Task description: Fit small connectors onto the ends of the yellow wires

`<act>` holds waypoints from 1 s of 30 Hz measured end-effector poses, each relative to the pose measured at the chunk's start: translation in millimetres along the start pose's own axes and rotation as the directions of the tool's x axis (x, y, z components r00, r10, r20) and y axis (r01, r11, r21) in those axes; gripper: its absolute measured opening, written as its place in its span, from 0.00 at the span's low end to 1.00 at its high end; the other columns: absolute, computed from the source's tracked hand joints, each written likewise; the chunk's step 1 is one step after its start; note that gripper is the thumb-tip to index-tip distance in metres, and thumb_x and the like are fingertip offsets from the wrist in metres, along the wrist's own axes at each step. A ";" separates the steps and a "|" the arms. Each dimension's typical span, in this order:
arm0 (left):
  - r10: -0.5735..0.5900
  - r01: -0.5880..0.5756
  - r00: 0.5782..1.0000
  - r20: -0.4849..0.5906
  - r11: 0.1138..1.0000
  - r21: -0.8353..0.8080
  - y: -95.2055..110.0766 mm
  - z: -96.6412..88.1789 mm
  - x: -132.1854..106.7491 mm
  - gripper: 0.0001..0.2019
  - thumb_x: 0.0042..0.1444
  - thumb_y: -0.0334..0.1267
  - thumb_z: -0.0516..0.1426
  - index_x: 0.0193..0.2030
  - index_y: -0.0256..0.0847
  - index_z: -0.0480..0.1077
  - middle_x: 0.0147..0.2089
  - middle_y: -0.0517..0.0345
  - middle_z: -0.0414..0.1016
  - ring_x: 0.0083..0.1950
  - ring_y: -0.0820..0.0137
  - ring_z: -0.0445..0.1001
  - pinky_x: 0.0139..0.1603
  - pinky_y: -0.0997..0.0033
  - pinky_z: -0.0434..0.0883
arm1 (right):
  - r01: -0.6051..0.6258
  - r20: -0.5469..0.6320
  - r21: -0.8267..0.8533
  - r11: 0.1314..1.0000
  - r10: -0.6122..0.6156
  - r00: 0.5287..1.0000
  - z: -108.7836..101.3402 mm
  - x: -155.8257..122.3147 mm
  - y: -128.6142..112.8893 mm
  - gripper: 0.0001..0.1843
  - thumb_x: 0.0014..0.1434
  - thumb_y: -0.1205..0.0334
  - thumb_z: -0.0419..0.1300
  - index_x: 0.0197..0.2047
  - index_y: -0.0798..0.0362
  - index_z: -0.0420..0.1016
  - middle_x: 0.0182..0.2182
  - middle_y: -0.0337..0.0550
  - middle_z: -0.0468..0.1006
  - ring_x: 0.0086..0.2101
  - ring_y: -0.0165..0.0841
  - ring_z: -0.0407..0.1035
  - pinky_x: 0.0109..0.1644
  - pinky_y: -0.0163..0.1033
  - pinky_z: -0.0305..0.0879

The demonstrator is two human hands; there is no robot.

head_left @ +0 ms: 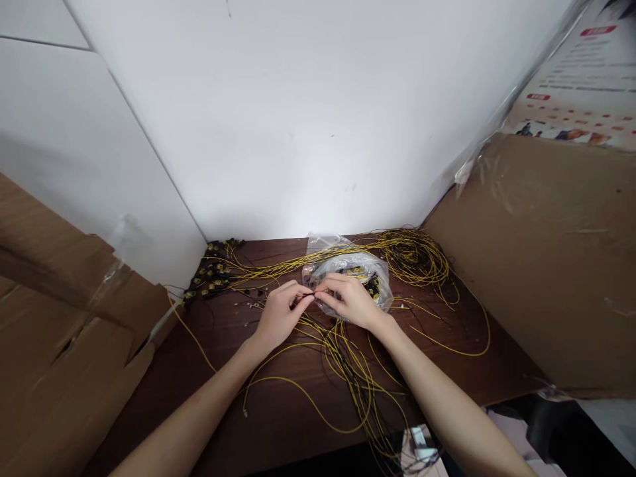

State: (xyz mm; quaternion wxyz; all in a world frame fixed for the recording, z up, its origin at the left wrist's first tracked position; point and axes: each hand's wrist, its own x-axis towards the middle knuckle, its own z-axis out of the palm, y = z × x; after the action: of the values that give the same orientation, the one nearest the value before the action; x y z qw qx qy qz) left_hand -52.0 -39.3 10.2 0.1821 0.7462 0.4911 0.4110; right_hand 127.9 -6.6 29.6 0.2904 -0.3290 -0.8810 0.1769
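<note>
My left hand [282, 310] and my right hand [350, 299] meet fingertip to fingertip above the middle of the table. Each pinches a thin dark wire, and the exact join between the fingers is too small to make out. Right behind them lies a clear plastic bag [383, 270] holding small black and yellow parts. Below the hands, a loose bunch of yellow and black wires [342, 351] fans out and hangs over the table's front edge.
Black-and-yellow components [211, 275] are heaped at the back left, their yellow wires [278, 268] running right into a coil [412, 255]. Cardboard stands left [59, 318] and right [536, 265] of the brown table [209, 404]. A white panel [308, 119] closes the back.
</note>
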 end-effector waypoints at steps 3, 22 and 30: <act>0.001 -0.001 1.000 -0.004 1.000 -0.002 -0.8 0.5 -0.1 0.06 0.55 0.36 0.55 0.34 0.38 0.72 0.26 0.62 0.65 0.26 0.76 0.61 0.27 0.76 0.57 | -0.005 -0.001 0.001 1.000 0.005 1.000 0.4 -0.2 0.2 0.08 0.60 0.63 0.54 0.35 0.54 0.73 0.31 0.42 0.74 0.32 0.31 0.68 0.37 0.35 0.61; 0.011 -0.011 1.000 0.000 1.000 -0.002 0.8 0.1 0.1 0.06 0.55 0.36 0.55 0.34 0.38 0.73 0.25 0.62 0.64 0.26 0.76 0.61 0.27 0.76 0.58 | 0.001 0.008 -0.010 1.000 -0.001 1.000 0.5 -0.6 0.9 0.06 0.59 0.64 0.55 0.35 0.54 0.72 0.30 0.41 0.73 0.31 0.30 0.67 0.36 0.34 0.60; 0.030 -0.030 1.000 -0.001 1.000 0.003 3.9 -2.0 -0.3 0.07 0.56 0.36 0.54 0.33 0.39 0.73 0.25 0.62 0.65 0.25 0.76 0.60 0.27 0.76 0.58 | 0.001 0.002 -0.015 1.000 -0.001 1.000 -1.6 -0.8 -1.1 0.06 0.59 0.64 0.55 0.34 0.54 0.72 0.30 0.41 0.73 0.30 0.29 0.66 0.34 0.33 0.59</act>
State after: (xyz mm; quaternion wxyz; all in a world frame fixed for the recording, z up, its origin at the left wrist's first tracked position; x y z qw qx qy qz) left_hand -51.3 -41.7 13.9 0.1746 0.7536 0.4804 0.4132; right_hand 128.8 -7.8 31.0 0.2872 -0.3308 -0.8827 0.1704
